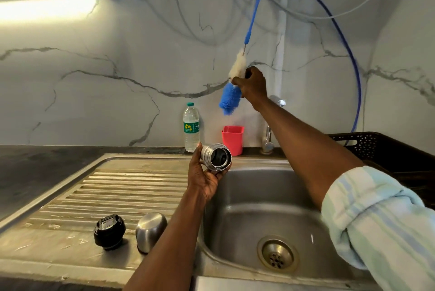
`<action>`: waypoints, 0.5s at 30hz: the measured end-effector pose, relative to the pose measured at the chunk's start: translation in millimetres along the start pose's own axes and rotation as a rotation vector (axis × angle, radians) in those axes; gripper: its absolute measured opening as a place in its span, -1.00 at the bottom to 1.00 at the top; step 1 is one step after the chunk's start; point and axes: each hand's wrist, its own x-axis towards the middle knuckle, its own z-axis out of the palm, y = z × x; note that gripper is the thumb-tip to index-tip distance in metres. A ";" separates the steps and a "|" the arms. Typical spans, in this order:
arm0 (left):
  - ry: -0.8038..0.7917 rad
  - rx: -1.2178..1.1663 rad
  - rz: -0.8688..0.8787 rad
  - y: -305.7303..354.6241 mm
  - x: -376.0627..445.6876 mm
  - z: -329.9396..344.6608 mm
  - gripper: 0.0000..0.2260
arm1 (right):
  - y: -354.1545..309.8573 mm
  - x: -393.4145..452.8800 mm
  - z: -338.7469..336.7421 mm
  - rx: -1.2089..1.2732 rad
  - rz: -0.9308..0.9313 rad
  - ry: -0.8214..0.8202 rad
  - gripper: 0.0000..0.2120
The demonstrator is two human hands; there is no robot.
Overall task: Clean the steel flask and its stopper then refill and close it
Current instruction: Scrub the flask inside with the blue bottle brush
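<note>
The left hand (pixel 204 179) is holding the flask (pixel 215 156) over the sink's (pixel 237 227) left rim, fingers curled round its body, its open mouth tilting toward the camera. The right hand (pixel 253 85) is reaching up to the marbled wall (pixel 94 74), fingers closed round the bristles of a brush (pixel 233 85) that is hanging there by its blue handle, white tuft above the grip and blue tuft below. The black stopper (pixel 109 231) and the steel cup (pixel 150 231) are sitting side by side, apart, on the ribbed drainboard (pixel 106 187). A water bottle (pixel 191 127) and a red cup (pixel 232 140) are standing on the dark counter (pixel 35 168) behind the sink, near the tap (pixel 268 140). A black crate (pixel 381 149) is sitting at the right. Cables and 1 blue hose (pixel 348 55) are trailing down the wall.
</note>
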 end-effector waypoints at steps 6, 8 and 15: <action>0.064 0.005 -0.007 0.6 -15.7 8.0 -0.59 | -8.6 -93.7 -54.3 0.239 0.074 0.065 -0.60; 0.083 0.001 0.003 -0.4 -23.8 10.3 -0.63 | -6.8 -130.8 -71.4 0.372 0.139 0.086 -0.66; 0.203 0.033 0.072 -2.0 -34.0 11.9 -0.53 | -19.7 -222.0 -117.6 0.625 0.240 0.195 -0.75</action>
